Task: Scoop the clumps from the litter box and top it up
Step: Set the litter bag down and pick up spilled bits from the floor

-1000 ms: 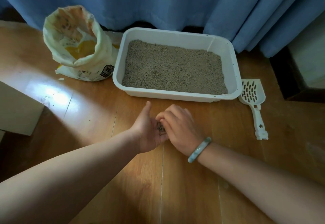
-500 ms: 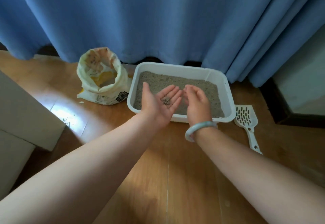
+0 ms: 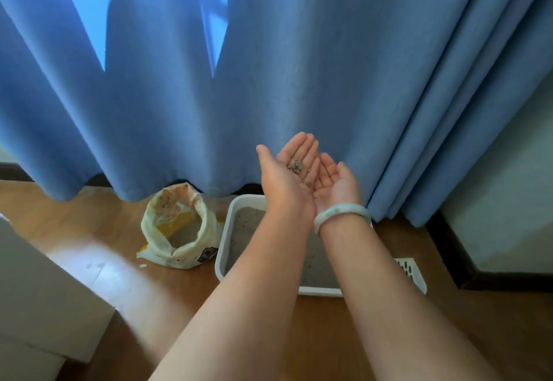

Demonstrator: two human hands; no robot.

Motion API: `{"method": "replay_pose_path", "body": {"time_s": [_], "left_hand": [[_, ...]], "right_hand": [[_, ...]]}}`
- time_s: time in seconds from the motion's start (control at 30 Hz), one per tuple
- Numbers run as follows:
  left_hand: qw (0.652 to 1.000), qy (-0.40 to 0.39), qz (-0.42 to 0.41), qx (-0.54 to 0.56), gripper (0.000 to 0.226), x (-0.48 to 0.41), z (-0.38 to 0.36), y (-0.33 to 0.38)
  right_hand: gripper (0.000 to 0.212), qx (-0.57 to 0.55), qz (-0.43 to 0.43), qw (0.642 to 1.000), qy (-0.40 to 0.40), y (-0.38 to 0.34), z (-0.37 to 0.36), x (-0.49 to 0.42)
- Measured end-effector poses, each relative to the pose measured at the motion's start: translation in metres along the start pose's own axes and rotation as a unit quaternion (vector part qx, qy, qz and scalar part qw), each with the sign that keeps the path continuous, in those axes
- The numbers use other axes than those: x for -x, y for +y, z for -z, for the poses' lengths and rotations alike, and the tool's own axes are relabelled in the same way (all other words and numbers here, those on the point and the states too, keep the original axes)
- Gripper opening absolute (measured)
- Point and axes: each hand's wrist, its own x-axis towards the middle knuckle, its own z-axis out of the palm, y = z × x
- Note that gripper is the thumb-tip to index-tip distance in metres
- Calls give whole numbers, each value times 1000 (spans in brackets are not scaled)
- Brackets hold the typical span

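Observation:
My left hand [image 3: 287, 171] is raised palm up in front of the blue curtain, with a small pile of litter grains [image 3: 295, 167] lying on its fingers. My right hand [image 3: 336, 183] is beside it, also palm up, touching its edge and holding nothing; a pale bangle [image 3: 341, 214] sits on that wrist. Below my forearms is the white litter box [image 3: 320, 291] filled with grey litter [image 3: 248, 231], mostly hidden by my arms. The open litter bag [image 3: 179, 231] stands just left of the box. A white slotted scoop [image 3: 411, 273] lies on the floor right of the box, partly hidden.
A blue curtain [image 3: 269, 66] hangs to the floor right behind the box. A pale box-like object [image 3: 45, 306] stands on the wooden floor at the left. A dark skirting board and wall corner [image 3: 478, 276] are at the right.
Both hands have risen from the floor in front of the box to well above it, palms now turned up. The camera has tilted up, so more of the curtain shows.

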Motion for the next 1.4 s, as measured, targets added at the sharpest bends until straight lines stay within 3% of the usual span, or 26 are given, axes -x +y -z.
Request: {"method": "replay_pose_path", "body": {"time_s": [0.33,0.63,0.83,1.0,1.2,1.4], "left_hand": [[997,65,-34,19,59,33,-103,59],[983,163,-20,78,46,119,-310,179],[984,130,13,124,46,183,-435,244],[987,86,35,130,49,239,-508,266],[981,52,89,165,46,288,-532,267],[980,14,150,133,46,307,-535,276]], "right_hand": [[31,-65,-45,995,60,-63,-90,41],[30,-182,-69,976,95,-194,-261,146],[30,-139,-26,988,64,-292,-372,224],[34,-133,9,990,47,-354,-414,289],[40,-104,67,991,44,-385,-417,340],[38,-122,131,982,67,-385,-424,373]]}}
